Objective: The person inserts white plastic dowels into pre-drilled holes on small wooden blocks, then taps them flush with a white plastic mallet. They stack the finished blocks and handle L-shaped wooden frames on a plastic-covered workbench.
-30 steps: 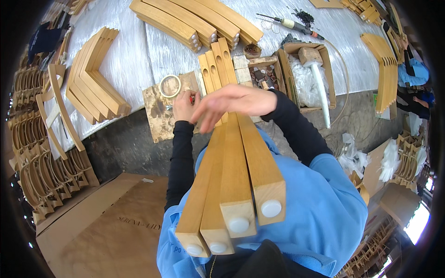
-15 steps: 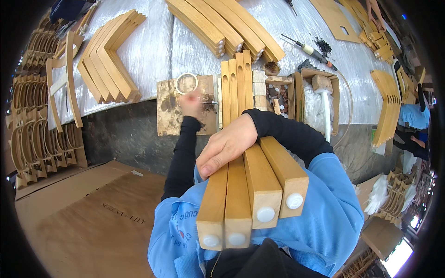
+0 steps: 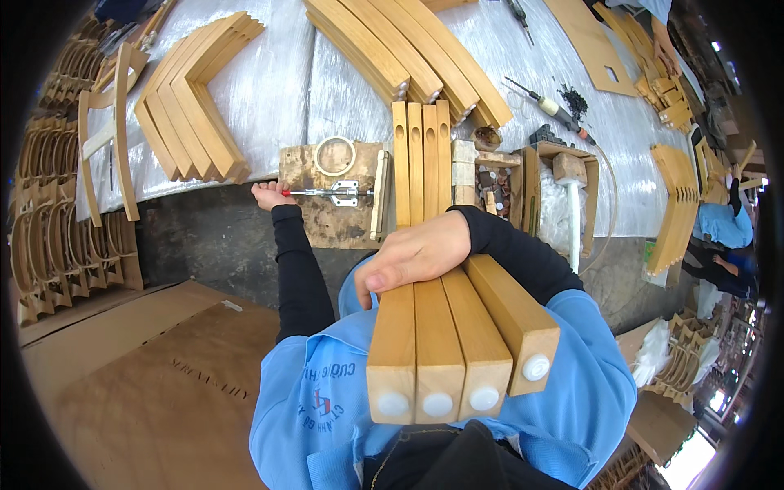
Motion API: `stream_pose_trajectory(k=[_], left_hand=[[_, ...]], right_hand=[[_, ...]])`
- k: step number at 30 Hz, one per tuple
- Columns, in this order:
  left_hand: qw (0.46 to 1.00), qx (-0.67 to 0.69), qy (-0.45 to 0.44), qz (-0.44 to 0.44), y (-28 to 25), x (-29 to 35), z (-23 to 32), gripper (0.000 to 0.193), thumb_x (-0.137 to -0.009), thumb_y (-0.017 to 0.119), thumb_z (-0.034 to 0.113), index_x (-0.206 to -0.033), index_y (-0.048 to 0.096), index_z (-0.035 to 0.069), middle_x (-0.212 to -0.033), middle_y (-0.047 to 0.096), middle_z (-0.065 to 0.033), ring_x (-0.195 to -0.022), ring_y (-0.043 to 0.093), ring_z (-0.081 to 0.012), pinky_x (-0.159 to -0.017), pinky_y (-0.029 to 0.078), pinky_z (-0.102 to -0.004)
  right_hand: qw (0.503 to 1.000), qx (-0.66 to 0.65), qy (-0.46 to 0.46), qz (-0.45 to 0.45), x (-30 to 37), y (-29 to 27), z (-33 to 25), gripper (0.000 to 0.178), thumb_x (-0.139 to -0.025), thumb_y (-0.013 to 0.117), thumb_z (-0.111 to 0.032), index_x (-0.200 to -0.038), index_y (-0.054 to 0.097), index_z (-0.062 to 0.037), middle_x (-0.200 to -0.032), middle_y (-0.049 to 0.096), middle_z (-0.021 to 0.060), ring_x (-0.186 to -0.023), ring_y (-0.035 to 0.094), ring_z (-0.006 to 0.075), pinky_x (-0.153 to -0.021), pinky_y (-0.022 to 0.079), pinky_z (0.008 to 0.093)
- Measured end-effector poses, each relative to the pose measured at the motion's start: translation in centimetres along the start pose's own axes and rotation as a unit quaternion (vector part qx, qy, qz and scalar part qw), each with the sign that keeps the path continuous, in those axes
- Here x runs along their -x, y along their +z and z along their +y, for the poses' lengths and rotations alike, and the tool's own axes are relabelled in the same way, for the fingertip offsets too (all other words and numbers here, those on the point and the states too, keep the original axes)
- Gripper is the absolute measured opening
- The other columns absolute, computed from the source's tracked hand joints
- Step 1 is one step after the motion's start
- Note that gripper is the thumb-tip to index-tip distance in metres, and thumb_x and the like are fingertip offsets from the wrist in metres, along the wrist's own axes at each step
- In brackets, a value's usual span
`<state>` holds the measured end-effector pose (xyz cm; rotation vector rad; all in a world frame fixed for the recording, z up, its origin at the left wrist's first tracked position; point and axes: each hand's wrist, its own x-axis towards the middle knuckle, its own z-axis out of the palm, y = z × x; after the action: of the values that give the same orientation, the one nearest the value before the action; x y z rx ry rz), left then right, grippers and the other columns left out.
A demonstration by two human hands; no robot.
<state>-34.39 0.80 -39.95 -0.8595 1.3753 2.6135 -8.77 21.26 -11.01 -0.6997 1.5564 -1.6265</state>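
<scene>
Several straight wooden legs [image 3: 445, 327] with white round glides on their near ends lie side by side, running from my chest up to a wooden jig board [image 3: 327, 220] at the table edge. My right hand [image 3: 416, 255] lies across their tops, fingers curled over the left edge, gripping them. My left hand [image 3: 266, 196] is stretched out to the board's left side and closed on the red handle of a metal toggle clamp [image 3: 331, 193] lying across the board.
A tape ring [image 3: 335, 155] sits on the board. Stacks of curved wooden parts [image 3: 192, 102] and a screwdriver [image 3: 549, 104] lie on the plastic-covered table [image 3: 278, 90]. A wooden box [image 3: 563, 196] stands to the right, cardboard [image 3: 139, 367] lower left, another person [image 3: 723, 224] far right.
My left hand has moved left from the middle of the jig board to the clamp's red handle. My right hand stays on the legs, which now sit lower in view.
</scene>
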Motion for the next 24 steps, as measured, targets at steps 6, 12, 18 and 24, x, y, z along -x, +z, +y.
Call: stream_pose_trajectory(k=[6,12,18,24], left_hand=[[0.977,-0.197,0.071,0.048,-1.8,-0.8,-0.5,0.02,-0.092,0.053,0.023,-0.095,0.059,0.004,-0.075,0.053,-0.0066,-0.066,0.055,-0.023,-0.062,0.048,-0.0351],[0.795,-0.395,0.354,-0.294,-0.8,14.3,4.6,0.053,-0.079,0.068,0.005,-0.129,0.053,0.002,-0.127,0.053,-0.0148,-0.121,0.049,-0.0277,-0.104,0.039,-0.0413],[0.766,-0.386,-0.266,-0.44,-3.1,24.4,2.8,0.074,-0.09,0.063,0.041,-0.148,0.036,0.004,-0.148,0.042,-0.0206,-0.133,0.043,-0.0387,-0.113,0.034,-0.0443],[0.834,-0.115,-0.078,-0.534,-7.0,25.4,1.8,0.035,-0.096,0.06,0.022,-0.12,0.047,0.001,-0.135,0.051,-0.025,-0.125,0.054,-0.0367,-0.102,0.05,-0.0442]], right_hand=[[1.0,0.01,-0.02,-0.003,-0.5,-0.5,1.0,0.049,-0.108,0.034,-0.04,-0.124,0.056,0.0002,-0.11,0.066,0.0176,-0.104,0.063,0.0288,-0.092,0.047,0.0368],[0.989,-0.042,-0.041,0.138,1.5,-0.9,2.0,0.049,-0.105,0.046,-0.038,-0.132,0.053,0.002,-0.12,0.066,0.0148,-0.117,0.06,0.0236,-0.102,0.043,0.0356],[0.938,-0.054,-0.025,0.341,7.9,2.7,3.6,0.05,-0.103,0.05,-0.033,-0.141,0.049,-0.0006,-0.135,0.059,0.0142,-0.129,0.052,0.0244,-0.111,0.036,0.0373],[0.932,0.053,0.009,0.359,8.4,9.3,1.3,0.082,-0.078,0.075,-0.004,-0.151,0.038,-0.0056,-0.157,0.036,0.0137,-0.146,0.031,0.0287,-0.12,0.023,0.0426]])
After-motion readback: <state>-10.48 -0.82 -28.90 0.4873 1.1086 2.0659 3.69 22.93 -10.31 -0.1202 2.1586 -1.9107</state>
